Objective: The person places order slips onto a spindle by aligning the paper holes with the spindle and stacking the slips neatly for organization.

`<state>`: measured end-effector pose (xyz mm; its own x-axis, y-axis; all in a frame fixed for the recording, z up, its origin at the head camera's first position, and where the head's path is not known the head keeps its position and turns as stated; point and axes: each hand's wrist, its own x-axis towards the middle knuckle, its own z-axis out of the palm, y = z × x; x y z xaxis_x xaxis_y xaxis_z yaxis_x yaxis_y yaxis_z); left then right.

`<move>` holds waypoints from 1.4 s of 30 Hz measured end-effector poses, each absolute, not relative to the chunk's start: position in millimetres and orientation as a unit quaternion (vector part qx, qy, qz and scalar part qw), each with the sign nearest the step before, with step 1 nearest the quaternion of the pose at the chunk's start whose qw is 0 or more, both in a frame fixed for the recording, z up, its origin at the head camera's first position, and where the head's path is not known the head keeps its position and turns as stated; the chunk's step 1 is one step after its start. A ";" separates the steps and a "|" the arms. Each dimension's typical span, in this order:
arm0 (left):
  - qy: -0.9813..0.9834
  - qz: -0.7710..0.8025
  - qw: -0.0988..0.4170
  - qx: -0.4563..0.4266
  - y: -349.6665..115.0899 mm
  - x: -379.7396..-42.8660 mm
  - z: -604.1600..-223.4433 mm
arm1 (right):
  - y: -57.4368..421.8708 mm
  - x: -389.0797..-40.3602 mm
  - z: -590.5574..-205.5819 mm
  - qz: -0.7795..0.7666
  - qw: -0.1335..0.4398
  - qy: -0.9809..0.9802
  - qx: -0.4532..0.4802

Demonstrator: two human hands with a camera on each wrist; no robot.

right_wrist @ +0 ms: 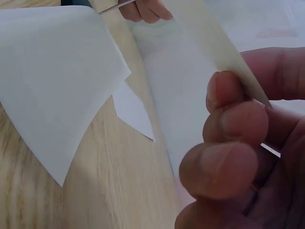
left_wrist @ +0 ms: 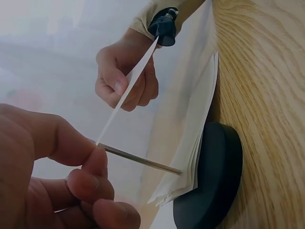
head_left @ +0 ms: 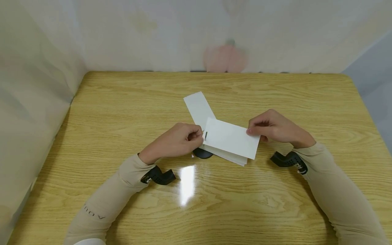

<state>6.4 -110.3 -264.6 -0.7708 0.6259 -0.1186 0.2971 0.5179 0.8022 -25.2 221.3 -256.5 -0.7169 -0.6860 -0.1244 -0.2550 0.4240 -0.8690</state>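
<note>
A white paper slip (head_left: 231, 139) is held level above the table, the thin metal rod of a bill spike (left_wrist: 140, 160) passing through it near its left end. My left hand (head_left: 183, 137) pinches that end beside the rod's tip. At the other end, my right hand (head_left: 275, 131) grips the slip's right edge between thumb and fingers. Lower on the rod, several white slips (left_wrist: 193, 129) lie fanned over the spike's round black base (left_wrist: 217, 176). One of the lower slips (head_left: 197, 106) points away toward the back.
The wood-grain table (head_left: 137, 102) carries the spike near its middle. A pale curtain-like sheet (head_left: 153, 37) stands along the back edge, and another pale sheet (head_left: 36, 85) borders the left side. Black wrist cameras (head_left: 162, 176) sit on both forearms.
</note>
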 end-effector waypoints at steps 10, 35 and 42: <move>0.854 0.383 0.229 0.267 -109.9 3.7 -268.6 | 221.6 -29.1 -265.1 -0.417 0.258 0.824 -0.284; 0.870 0.333 0.252 0.263 -108.1 1.9 -282.2 | 219.7 -31.4 -276.7 -0.353 0.275 0.852 -0.273; 0.876 0.320 0.245 0.264 -107.2 1.7 -283.7 | 219.4 -31.6 -277.9 -0.341 0.276 0.855 -0.276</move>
<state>1.7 -107.2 -283.7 -0.7399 0.6202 -0.2605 0.3061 0.6552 0.6907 -31.6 219.4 -277.9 -0.6954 -0.6604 -0.2835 -0.2840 0.6149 -0.7357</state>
